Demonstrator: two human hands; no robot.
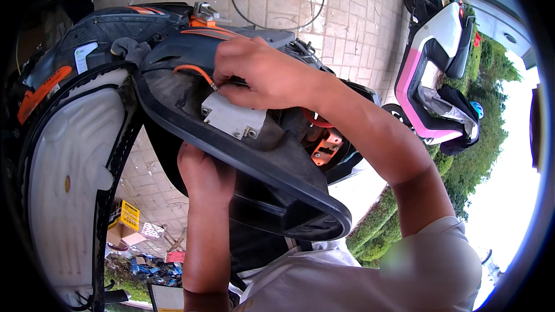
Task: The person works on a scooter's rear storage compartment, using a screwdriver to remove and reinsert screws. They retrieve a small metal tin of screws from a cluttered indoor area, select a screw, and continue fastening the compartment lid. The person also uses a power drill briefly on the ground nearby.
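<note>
My right hand (248,72) is closed in a pinch on the metal-tipped end of an orange cable (191,69), just over a silver-grey metal box (234,121) inside the open body of a black-and-orange scooter (167,52). My left hand (202,170) is low against the underside of the body's black rim (257,167), its fingers mostly hidden. The raised seat (75,182), pale underside showing, stands at the left. An orange bracket (325,149) and red cables show in the compartment right of the box.
A white-and-pink scooter (419,80) stands on brick paving (364,28) at the right, beside hedges and trees. A black hose (231,0) loops on the ground above. Boxes (124,225) and small scattered packets (150,271) lie at the lower left.
</note>
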